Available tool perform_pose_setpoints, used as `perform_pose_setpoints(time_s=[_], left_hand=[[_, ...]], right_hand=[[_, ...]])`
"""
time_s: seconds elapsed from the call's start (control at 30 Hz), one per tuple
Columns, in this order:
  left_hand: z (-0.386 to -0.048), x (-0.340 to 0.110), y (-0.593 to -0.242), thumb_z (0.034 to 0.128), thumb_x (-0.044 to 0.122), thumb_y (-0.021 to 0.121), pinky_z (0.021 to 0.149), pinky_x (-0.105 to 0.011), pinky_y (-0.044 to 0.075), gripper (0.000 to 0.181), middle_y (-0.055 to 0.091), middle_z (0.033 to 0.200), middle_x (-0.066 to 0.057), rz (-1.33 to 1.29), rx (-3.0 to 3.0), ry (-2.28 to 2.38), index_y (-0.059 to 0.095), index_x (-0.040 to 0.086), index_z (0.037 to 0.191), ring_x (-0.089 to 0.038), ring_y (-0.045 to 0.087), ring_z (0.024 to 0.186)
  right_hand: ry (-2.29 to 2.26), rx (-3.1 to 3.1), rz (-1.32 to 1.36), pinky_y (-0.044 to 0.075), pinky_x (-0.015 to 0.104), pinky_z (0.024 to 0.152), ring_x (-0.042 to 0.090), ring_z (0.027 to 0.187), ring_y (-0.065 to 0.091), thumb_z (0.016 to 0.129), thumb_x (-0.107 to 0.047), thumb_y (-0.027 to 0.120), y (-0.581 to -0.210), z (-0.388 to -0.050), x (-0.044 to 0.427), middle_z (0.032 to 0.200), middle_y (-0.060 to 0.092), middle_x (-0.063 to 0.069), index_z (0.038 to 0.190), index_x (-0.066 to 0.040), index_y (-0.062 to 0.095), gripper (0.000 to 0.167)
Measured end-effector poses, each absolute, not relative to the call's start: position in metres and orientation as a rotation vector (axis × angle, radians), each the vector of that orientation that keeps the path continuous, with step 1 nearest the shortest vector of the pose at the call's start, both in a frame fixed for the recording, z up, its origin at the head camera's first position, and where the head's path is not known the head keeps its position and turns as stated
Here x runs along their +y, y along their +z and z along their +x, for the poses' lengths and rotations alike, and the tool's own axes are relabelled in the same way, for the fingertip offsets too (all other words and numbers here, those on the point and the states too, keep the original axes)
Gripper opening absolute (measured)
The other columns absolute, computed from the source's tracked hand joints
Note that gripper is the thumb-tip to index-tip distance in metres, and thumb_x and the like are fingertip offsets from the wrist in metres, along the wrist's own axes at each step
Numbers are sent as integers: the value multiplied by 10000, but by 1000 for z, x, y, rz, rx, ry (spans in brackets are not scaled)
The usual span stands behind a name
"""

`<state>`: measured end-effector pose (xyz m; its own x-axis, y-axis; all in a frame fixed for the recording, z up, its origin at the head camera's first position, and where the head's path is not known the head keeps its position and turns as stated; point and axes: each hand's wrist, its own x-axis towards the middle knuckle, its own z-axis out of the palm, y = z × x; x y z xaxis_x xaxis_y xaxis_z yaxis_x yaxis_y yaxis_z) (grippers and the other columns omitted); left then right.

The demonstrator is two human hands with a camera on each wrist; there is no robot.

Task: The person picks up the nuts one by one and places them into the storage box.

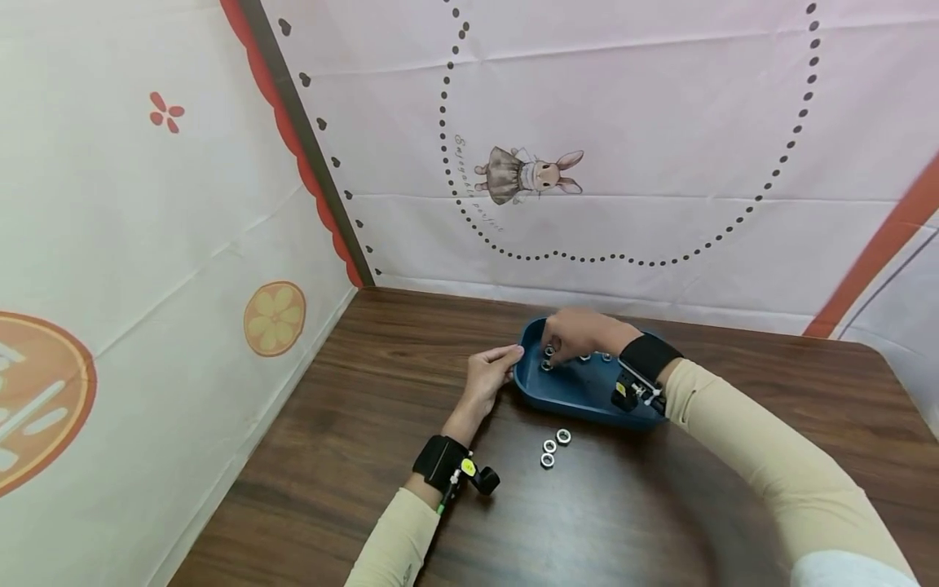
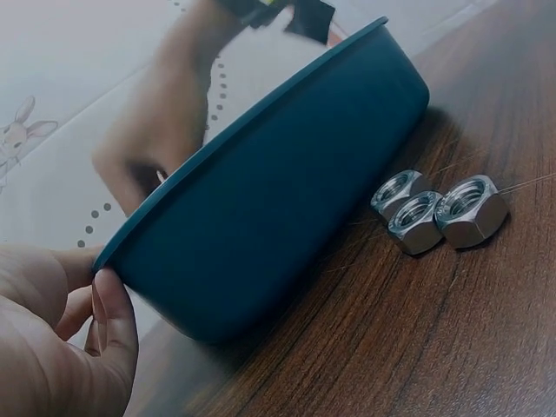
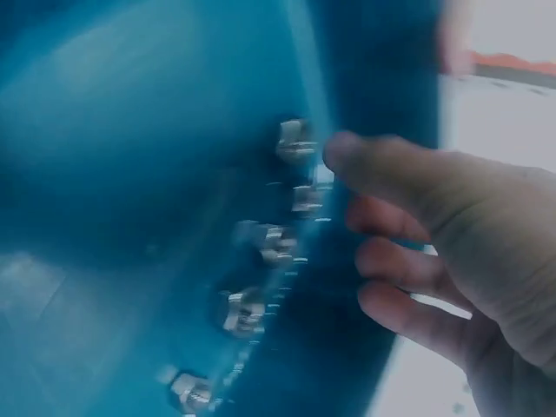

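Observation:
A blue rectangular tray (image 1: 587, 399) stands near the back of the table. My left hand (image 1: 487, 377) pinches its left rim between thumb and fingers, as the left wrist view also shows. My right hand (image 1: 579, 333) reaches down into the tray, bent at the fingers. In the blurred right wrist view its thumb (image 3: 382, 165) and fingertips hover beside a hex nut (image 3: 308, 200), with a gap between them. Several metal hex nuts form a curved row along the tray's inner side, among them another nut (image 3: 243, 313). The hand hides part of this row in the head view.
Three loose hex nuts, one of them the largest-looking nut (image 2: 472, 211), lie together on the brown wooden table (image 1: 352, 456) in front of the tray. Printed white cloth (image 1: 660, 163) hangs behind the table and along its left side.

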<state>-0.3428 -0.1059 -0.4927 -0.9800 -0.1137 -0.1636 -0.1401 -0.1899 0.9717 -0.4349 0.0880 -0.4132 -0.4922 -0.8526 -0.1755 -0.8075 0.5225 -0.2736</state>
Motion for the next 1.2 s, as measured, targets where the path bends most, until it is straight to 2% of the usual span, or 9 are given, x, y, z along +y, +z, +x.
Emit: perform_pose_setpoints(time_s=[0.17, 0.37, 0.53, 0.7, 0.8, 1.03, 1.2], left_hand=[[-344, -107, -493, 927, 167, 779, 631, -169, 526, 285, 764, 997, -75, -318, 1989, 2382, 759, -17, 1145, -54, 620, 702], [-343, -111, -495, 933, 190, 777, 644, -178, 526, 295, 759, 1044, -101, -316, 1998, 2374, 758, -2, 1156, -55, 614, 699], [-344, -110, -494, 927, 205, 786, 651, -184, 523, 309, 755, 1027, -68, -322, 1994, 2365, 760, 10, 1166, -48, 607, 691], [-344, -106, -495, 924, 206, 790, 651, -189, 521, 313, 756, 1038, -82, -318, 1979, 2374, 761, 7, 1163, -52, 607, 690], [-346, -108, -494, 923, 207, 791, 653, -188, 519, 308, 754, 1044, -85, -316, 1986, 2367, 764, 13, 1162, -54, 604, 692], [-346, -109, -493, 919, 229, 798, 671, -198, 521, 319, 751, 1034, -71, -320, 1995, 2350, 765, 28, 1165, -47, 601, 691], [-344, -109, -495, 920, 226, 796, 681, -207, 524, 321, 751, 1042, -75, -314, 1990, 2345, 763, 28, 1170, -66, 604, 714]], right_hand=[[-441, 2714, -1284, 449, 263, 572, 73, 588, 529, 949, -185, 742, -384, -410, 106, 724, 665, -29, 1192, -23, 751, 292], [-721, 2973, -1070, 450, 287, 559, 77, 604, 559, 959, -210, 732, -372, -353, 119, 773, 713, -4, 1120, -62, 779, 223], [-876, 3045, -977, 495, 250, 567, 33, 638, 587, 939, -218, 751, -385, -293, 120, 786, 715, -42, 1020, -109, 801, 145], [-896, 3060, -909, 499, 218, 607, -12, 673, 580, 893, -241, 799, -416, -249, 111, 763, 679, -111, 925, -158, 796, 89], [-852, 3071, -833, 472, 215, 576, -18, 637, 549, 860, -275, 834, -434, -234, 102, 733, 657, -117, 860, -187, 782, 102], [-691, 3095, -645, 437, 259, 489, 16, 533, 483, 795, -462, 860, -468, -223, 89, 647, 616, -135, 749, -215, 752, 274], [-613, 3121, -616, 378, 283, 441, 59, 487, 433, 778, -543, 846, -483, -222, 81, 536, 469, -142, 585, -262, 591, 426]])
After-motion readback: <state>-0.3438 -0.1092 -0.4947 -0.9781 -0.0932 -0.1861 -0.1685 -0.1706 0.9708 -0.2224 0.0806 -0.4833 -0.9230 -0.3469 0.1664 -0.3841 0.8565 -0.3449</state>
